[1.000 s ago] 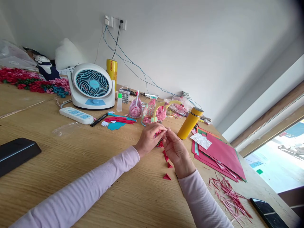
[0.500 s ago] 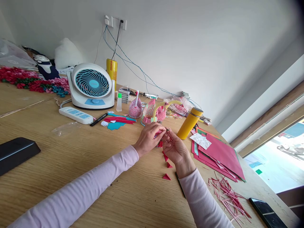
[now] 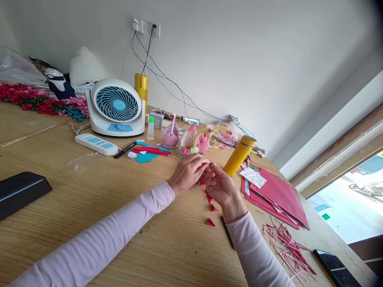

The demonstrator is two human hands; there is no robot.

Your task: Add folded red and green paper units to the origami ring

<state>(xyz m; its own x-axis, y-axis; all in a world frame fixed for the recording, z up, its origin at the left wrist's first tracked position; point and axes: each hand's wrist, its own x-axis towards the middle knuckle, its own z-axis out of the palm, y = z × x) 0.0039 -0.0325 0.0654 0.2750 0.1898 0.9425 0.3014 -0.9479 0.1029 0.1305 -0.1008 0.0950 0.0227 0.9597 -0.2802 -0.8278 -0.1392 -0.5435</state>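
My left hand (image 3: 187, 173) and my right hand (image 3: 223, 189) meet over the table, fingers closed and fingertips together. A small dark bit shows where they touch, too small to name. Right behind my fingers is a red folded-paper model (image 3: 202, 179), mostly hidden by them; I cannot tell if either hand touches it. Below lie a few small red paper triangles (image 3: 210, 222). Just past my left hand stand a swan-like folded-paper figure (image 3: 188, 139) with a yellow neck and a pink paper figure (image 3: 171, 137).
A yellow flask (image 3: 239, 155) stands beyond my right hand, with red paper sheets (image 3: 279, 191) beside it. Paper strips (image 3: 289, 251) and a phone (image 3: 336, 267) lie at the right. A dark pen (image 3: 228, 233) is by my right wrist. A fan (image 3: 116, 105) stands back left.
Almost nothing differs. My hands stay joined at the fingertips in the same place, with only a very slight shift of the fingers and of the view.
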